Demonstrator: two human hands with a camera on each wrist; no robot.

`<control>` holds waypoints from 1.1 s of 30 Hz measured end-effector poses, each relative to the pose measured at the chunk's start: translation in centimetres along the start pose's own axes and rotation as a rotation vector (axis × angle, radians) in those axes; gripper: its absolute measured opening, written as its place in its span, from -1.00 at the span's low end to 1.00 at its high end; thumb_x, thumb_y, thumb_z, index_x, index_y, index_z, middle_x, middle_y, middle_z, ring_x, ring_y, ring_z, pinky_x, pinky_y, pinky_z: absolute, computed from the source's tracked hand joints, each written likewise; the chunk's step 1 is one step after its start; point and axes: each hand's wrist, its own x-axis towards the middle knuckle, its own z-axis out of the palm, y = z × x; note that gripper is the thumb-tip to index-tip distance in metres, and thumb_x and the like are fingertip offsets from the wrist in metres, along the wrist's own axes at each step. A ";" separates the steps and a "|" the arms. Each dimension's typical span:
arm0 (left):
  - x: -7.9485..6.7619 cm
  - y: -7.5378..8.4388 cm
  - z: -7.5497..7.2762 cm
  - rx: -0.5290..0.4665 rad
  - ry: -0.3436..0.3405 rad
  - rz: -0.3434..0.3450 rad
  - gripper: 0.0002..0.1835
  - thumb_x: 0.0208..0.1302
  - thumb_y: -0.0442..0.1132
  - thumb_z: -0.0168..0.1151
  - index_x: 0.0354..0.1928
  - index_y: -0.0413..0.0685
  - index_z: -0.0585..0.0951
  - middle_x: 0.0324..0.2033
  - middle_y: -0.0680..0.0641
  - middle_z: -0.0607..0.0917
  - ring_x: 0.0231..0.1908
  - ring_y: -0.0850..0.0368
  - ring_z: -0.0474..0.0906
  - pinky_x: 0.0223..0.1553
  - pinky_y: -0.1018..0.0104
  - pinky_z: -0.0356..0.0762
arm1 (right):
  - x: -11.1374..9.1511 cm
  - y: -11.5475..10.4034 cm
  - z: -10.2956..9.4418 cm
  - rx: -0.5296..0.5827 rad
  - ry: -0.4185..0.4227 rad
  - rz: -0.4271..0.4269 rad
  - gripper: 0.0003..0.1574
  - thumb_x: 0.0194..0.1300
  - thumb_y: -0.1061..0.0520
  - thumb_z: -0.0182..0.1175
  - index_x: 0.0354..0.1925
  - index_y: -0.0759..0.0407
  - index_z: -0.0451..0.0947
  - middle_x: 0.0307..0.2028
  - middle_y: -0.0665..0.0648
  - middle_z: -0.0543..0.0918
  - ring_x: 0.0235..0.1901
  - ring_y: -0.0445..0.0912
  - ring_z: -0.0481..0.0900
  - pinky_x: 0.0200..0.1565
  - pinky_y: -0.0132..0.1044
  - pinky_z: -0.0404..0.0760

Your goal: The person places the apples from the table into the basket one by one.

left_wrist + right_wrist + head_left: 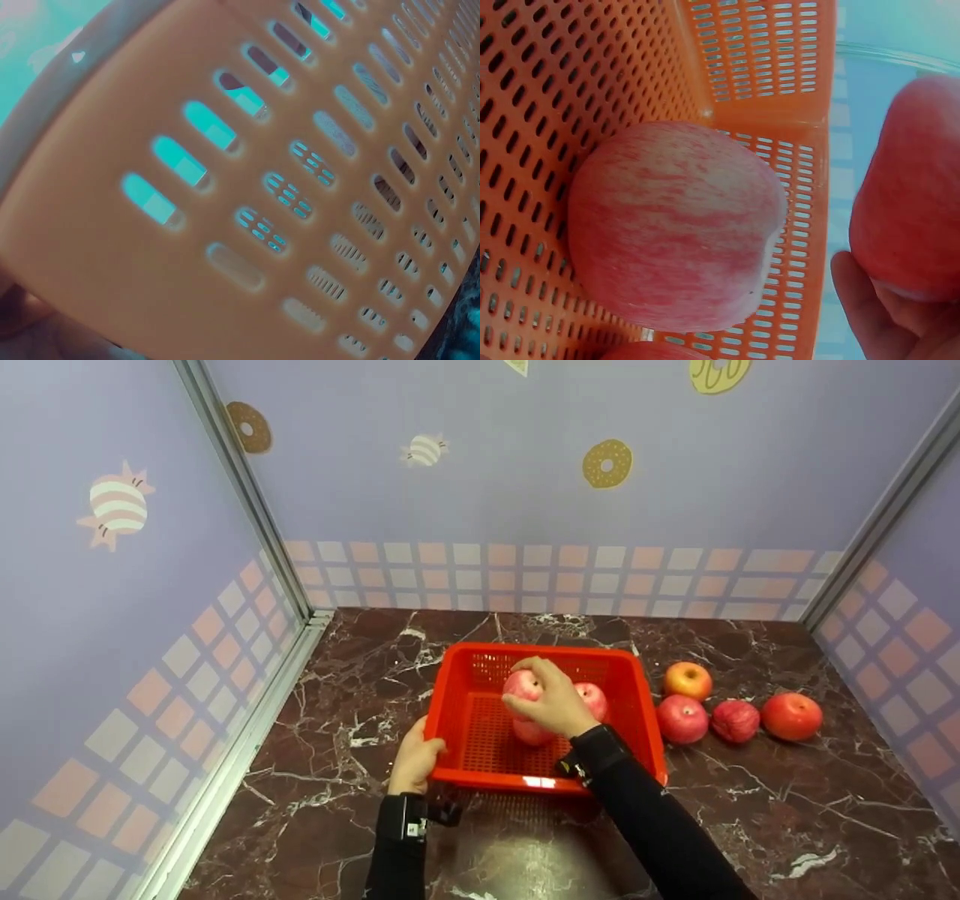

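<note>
My right hand grips a pinkish-red apple above the red plastic basket. Two more apples lie inside the basket: one apple towards the right, partly behind the hand, and another apple below the hand. In the right wrist view the held apple is higher than the basket rim, with fingertips against its lower side; a striped apple sits against the slotted wall. My left hand holds the basket's left rim near the front corner. Only the basket's slotted side fills the left wrist view.
Right of the basket, a yellow-red apple, a red apple, a darker wrinkled-looking red fruit and a wide red fruit sit on the dark marbled tabletop. Lilac panels enclose the back and sides.
</note>
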 end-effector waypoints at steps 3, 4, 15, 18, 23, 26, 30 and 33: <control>0.0 0.0 0.0 0.000 0.000 -0.002 -0.19 -0.06 -0.60 -0.01 0.42 -0.44 0.31 0.17 -0.45 0.55 0.05 -0.18 0.55 0.00 0.12 0.55 | 0.0 0.1 0.2 0.002 -0.087 -0.025 -0.41 0.13 -0.06 0.50 0.08 0.08 0.58 0.04 0.10 0.66 0.00 0.00 0.65 0.06 -0.09 0.63; 0.0 0.0 0.0 0.002 0.001 0.000 -0.18 -0.06 -0.60 -0.01 0.42 -0.44 0.32 0.17 -0.45 0.55 0.05 -0.18 0.55 -0.01 0.15 0.54 | -0.1 0.1 0.3 0.004 -0.119 -0.034 -0.41 0.13 -0.06 0.50 0.09 0.07 0.58 0.05 0.10 0.66 0.00 -0.01 0.65 0.07 -0.09 0.64; 0.2 -0.1 -0.1 0.024 0.006 0.011 -0.16 -0.09 -0.59 0.00 0.42 -0.45 0.31 0.18 -0.48 0.55 0.07 -0.24 0.54 -0.07 0.24 0.52 | -0.2 0.4 0.8 -0.012 -0.372 -0.020 -0.39 0.13 -0.12 0.49 0.08 0.06 0.59 0.05 0.05 0.69 -0.01 -0.08 0.66 0.07 -0.12 0.64; 0.2 -0.2 -0.2 0.018 0.003 -0.001 -0.16 -0.07 -0.59 0.00 0.43 -0.44 0.30 0.19 -0.48 0.54 0.07 -0.24 0.55 -0.03 0.15 0.55 | -0.2 0.5 0.8 -0.040 -0.419 -0.004 -0.36 0.12 -0.15 0.49 0.09 0.07 0.59 0.06 0.05 0.69 0.02 -0.05 0.66 0.12 -0.07 0.62; 0.3 -0.1 -0.2 0.009 -0.001 -0.014 -0.17 -0.04 -0.59 -0.02 0.44 -0.42 0.29 0.19 -0.48 0.54 0.04 -0.23 0.57 -0.02 0.09 0.57 | -0.1 0.7 0.9 -0.096 -0.444 -0.023 -0.31 0.05 -0.10 0.56 0.09 0.14 0.59 0.07 0.09 0.70 0.07 0.00 0.64 0.19 -0.03 0.58; 0.3 -0.1 -0.1 0.011 -0.002 -0.008 -0.17 -0.04 -0.59 -0.02 0.44 -0.43 0.29 0.18 -0.47 0.55 0.02 -0.21 0.57 -0.04 0.12 0.56 | 0.0 1.0 0.9 -0.115 -0.456 -0.024 -0.30 -0.02 -0.02 0.61 0.06 0.15 0.60 0.08 0.13 0.69 0.07 0.04 0.63 0.21 -0.03 0.56; 0.2 0.0 -0.1 0.012 -0.001 -0.008 -0.16 -0.05 -0.59 -0.02 0.45 -0.42 0.29 0.19 -0.47 0.54 0.03 -0.21 0.57 -0.03 0.11 0.57 | 0.0 1.2 0.9 -0.131 -0.475 -0.007 -0.27 -0.08 0.02 0.64 0.06 0.16 0.60 0.10 0.16 0.68 0.16 0.13 0.60 0.30 0.03 0.50; 0.1 0.0 -0.1 0.013 0.001 -0.014 -0.16 -0.05 -0.59 -0.01 0.45 -0.42 0.29 0.19 -0.47 0.54 0.04 -0.22 0.58 -0.03 0.09 0.58 | 0.0 1.3 0.9 -0.134 -0.494 -0.009 -0.24 -0.09 0.04 0.64 0.08 0.21 0.59 0.09 0.17 0.69 0.17 0.16 0.60 0.31 0.06 0.49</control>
